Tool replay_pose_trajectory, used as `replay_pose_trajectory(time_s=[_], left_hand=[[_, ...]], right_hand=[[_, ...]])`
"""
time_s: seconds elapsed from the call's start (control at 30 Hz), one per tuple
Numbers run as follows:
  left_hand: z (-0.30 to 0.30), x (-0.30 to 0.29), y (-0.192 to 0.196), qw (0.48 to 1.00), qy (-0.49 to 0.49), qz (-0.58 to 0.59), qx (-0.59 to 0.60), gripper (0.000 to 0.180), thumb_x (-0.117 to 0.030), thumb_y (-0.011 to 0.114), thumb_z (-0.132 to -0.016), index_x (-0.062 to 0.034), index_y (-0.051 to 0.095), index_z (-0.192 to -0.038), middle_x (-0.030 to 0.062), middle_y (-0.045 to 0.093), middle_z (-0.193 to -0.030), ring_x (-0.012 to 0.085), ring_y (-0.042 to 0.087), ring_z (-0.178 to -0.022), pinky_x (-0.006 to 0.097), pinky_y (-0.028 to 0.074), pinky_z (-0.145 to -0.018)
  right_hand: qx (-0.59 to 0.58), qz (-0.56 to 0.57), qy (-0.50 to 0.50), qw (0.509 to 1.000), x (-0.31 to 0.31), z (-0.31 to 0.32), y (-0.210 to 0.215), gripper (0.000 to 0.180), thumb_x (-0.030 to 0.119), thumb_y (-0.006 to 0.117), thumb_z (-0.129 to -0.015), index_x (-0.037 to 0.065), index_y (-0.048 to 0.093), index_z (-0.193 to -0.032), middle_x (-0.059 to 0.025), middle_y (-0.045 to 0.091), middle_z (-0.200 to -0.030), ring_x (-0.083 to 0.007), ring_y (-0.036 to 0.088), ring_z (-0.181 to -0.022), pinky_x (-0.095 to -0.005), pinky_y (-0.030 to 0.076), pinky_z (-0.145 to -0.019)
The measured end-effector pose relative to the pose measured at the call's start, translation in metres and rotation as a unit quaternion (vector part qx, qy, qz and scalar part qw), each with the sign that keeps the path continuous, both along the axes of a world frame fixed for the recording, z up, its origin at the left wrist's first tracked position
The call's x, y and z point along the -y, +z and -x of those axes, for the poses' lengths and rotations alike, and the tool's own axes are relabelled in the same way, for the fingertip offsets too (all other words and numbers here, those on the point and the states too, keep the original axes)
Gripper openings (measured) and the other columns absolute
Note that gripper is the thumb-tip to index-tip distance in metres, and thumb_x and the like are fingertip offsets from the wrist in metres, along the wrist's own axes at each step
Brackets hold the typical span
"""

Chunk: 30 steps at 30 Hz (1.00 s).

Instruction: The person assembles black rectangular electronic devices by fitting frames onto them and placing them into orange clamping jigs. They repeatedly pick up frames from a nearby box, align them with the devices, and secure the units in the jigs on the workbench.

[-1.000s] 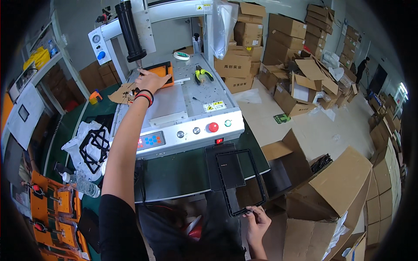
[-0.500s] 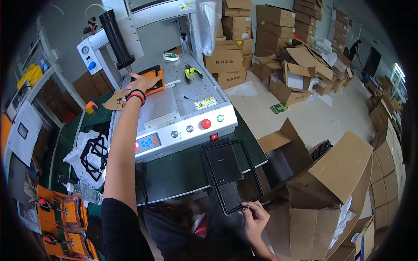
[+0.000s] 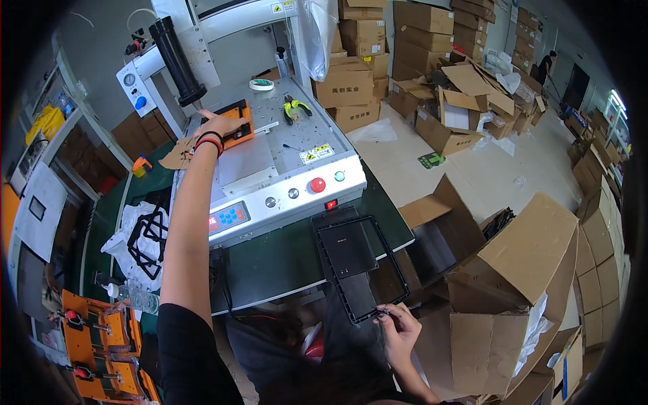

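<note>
The left hand (image 3: 217, 126) is extended to the far side of the white benchtop machine (image 3: 270, 169), fingers spread flat on the orange fixture (image 3: 237, 125) that sits on the machine's bed. The hand is pressing on the fixture, not closed around it. Red and black bands ring that wrist. In both earlier frames the hand rested on the same fixture, so its contact is unchanged.

The right hand (image 3: 398, 327) is near the body, in front of the machine. Its fingertips pinch the near edge of a black rectangular frame panel (image 3: 358, 263). The panel lies on the green table (image 3: 270, 266) just in front of the machine's control face, its near end overhanging the table edge towards the person. Compared with one second ago, the panel lies closer to the machine's front and more squarely on the table; the pinch at its near edge is the same.

On the machine's control face, a red round button (image 3: 317, 184) sits right of centre, with a blue keypad (image 3: 228, 218) towards its left end. A pair of yellow-handled pliers (image 3: 295, 108) and a roll of tape (image 3: 261, 84) lie at the back of the machine bed. Left of the machine, black frames (image 3: 145, 236) rest on white sheeting. To the right of the machine, open cardboard boxes (image 3: 513, 270) stand on the floor.
</note>
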<state>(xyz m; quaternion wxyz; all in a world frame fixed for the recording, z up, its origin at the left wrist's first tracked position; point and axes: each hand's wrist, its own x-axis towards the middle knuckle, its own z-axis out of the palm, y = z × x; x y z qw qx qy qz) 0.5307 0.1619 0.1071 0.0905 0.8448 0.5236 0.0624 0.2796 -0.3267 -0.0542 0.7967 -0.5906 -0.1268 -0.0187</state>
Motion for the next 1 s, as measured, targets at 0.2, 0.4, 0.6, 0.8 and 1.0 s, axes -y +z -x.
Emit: replay_pose_trajectory(time_s=[0.2, 0.4, 0.6, 0.8, 1.0], left_hand=[[0.005, 0.003, 0.002, 1.000, -0.013, 0.000, -0.016, 0.144, -0.079, 0.063, -0.060, 0.0063, -0.018, -0.143, 0.0284, 0.035, -0.145, 0.0430, 0.033, -0.135, 0.048, 0.023, -0.111], [0.016, 0.023, 0.009, 1.000, -0.025, 0.007, -0.011, 0.142, -0.079, 0.062, -0.060, 0.0043, -0.014, -0.145, 0.0262, 0.035, -0.146, 0.0408, 0.034, -0.135, 0.050, 0.021, -0.111], [0.021, 0.032, 0.012, 1.000, 0.015, 0.008, -0.005, 0.139, -0.076, 0.068, -0.058, -0.0030, -0.009, -0.149, 0.0261, 0.036, -0.145, 0.0411, 0.035, -0.134, 0.053, 0.022, -0.110], [0.017, 0.028, 0.011, 0.999, -0.008, 0.027, 0.016, 0.135, -0.071, 0.072, -0.060, -0.0024, -0.004, -0.148, 0.0282, 0.035, -0.144, 0.0473, 0.030, -0.134, 0.064, 0.021, -0.104], [0.027, 0.000, 0.022, 0.995, -0.067, 0.069, 0.029, 0.135, -0.073, 0.068, -0.059, 0.0076, 0.002, -0.144, 0.0307, 0.042, -0.137, 0.0394, 0.043, -0.128, 0.044, 0.032, -0.105]], right_hand=[[0.012, 0.002, 0.012, 1.000, -0.004, -0.001, 0.004, 0.015, -0.011, 0.058, -0.085, -0.009, 0.065, -0.098, -0.0153, 0.064, -0.095, -0.0163, 0.064, -0.080, -0.0282, 0.057, -0.071], [0.017, -0.002, 0.017, 1.000, -0.011, -0.005, 0.014, 0.016, -0.012, 0.059, -0.084, -0.008, 0.066, -0.098, -0.0166, 0.064, -0.095, -0.0177, 0.065, -0.082, -0.0294, 0.058, -0.072], [0.028, -0.004, 0.023, 0.999, -0.029, -0.008, 0.021, 0.014, -0.008, 0.056, -0.087, -0.008, 0.064, -0.099, -0.0113, 0.061, -0.094, -0.0125, 0.059, -0.077, -0.0260, 0.055, -0.069], [0.034, 0.009, 0.040, 0.999, -0.042, -0.020, 0.032, 0.016, -0.011, 0.058, -0.085, -0.010, 0.065, -0.099, -0.0152, 0.064, -0.097, -0.0161, 0.064, -0.080, -0.0266, 0.056, -0.071], [0.116, 0.056, 0.034, 0.991, -0.073, -0.083, 0.090, 0.017, -0.005, 0.056, -0.088, -0.008, 0.066, -0.103, -0.0102, 0.065, -0.094, -0.0128, 0.063, -0.079, -0.0243, 0.051, -0.073]])
